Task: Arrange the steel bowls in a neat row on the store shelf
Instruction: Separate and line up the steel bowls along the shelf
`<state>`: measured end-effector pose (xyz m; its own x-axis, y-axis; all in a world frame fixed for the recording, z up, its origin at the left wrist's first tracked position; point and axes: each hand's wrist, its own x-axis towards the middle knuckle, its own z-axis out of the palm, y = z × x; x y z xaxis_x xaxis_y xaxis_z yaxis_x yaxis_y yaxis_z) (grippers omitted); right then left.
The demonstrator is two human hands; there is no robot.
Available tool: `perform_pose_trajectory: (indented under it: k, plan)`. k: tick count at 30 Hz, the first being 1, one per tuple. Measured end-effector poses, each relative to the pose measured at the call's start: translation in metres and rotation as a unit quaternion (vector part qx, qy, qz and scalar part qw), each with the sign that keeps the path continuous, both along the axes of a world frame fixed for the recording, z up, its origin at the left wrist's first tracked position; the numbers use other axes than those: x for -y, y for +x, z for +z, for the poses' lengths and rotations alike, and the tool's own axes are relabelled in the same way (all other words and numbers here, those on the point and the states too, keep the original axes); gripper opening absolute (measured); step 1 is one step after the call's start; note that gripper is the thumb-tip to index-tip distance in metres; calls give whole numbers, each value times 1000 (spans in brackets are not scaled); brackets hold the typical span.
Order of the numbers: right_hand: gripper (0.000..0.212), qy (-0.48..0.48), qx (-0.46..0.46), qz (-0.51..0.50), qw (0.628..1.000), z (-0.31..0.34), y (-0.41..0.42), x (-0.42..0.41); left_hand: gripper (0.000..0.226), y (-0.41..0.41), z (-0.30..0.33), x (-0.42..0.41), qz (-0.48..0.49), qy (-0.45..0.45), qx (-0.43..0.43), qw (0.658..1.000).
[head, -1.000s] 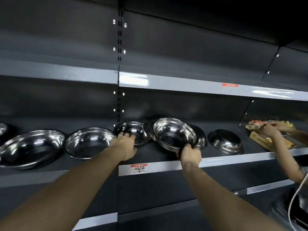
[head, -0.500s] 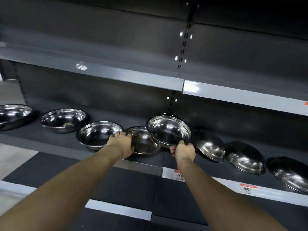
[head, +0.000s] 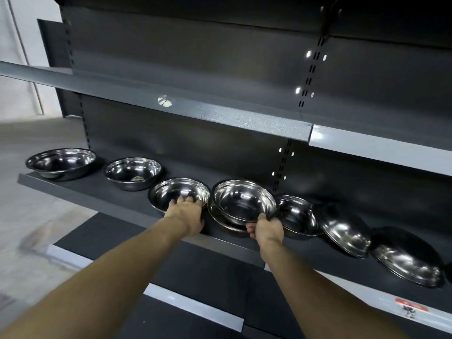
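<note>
Several steel bowls stand along a dark shelf (head: 97, 192). My left hand (head: 186, 216) grips the near rim of the third bowl from the left (head: 178, 193), fingers hooked inside it. My right hand (head: 265, 230) holds a tilted bowl (head: 244, 201) by its near rim, raised over a flatter bowl (head: 223, 222) that lies under it. Further left, two bowls stand upright: the far-left bowl (head: 61, 162) and the second bowl (head: 133, 172). To the right sit an upright bowl (head: 299, 216) and two overturned, leaning bowls (head: 344, 231) (head: 406, 263).
An upper shelf (head: 244, 118) overhangs the bowls. A perforated upright post (head: 283, 165) stands behind the held bowl. A red price label (head: 411, 308) sits on the shelf edge at lower right. The shelf ends at the left, with grey floor (head: 36, 216) beyond.
My view has swung left along the shelf, so the person at the right is out of sight. My left hand now hooks the third bowl's rim. My right hand still holds the tilted bowl.
</note>
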<state>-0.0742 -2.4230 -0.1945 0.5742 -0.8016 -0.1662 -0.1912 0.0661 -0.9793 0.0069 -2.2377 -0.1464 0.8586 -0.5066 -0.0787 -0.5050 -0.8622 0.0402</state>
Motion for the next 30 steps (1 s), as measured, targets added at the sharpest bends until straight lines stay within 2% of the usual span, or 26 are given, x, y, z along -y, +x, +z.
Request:
perform_pose_trajectory:
  k: [7, 17, 22, 30]
  plan:
    - [35, 0, -14, -3, 1000, -13, 1, 3, 63, 3, -3, 2, 3, 2, -5, 1000]
    - [30, -42, -69, -1, 997, -21, -17, 29, 79, -1, 1, 43, -15, -15, 1, 1000]
    - [36, -41, -52, -41, 997, -12, -40, 71, 59, -11, 4, 91, -67, 1, 12, 998]
    - [35, -61, -34, -158, 985, -7, -98, 157, 53, -47, 5, 183, -165, -8, 21, 986]
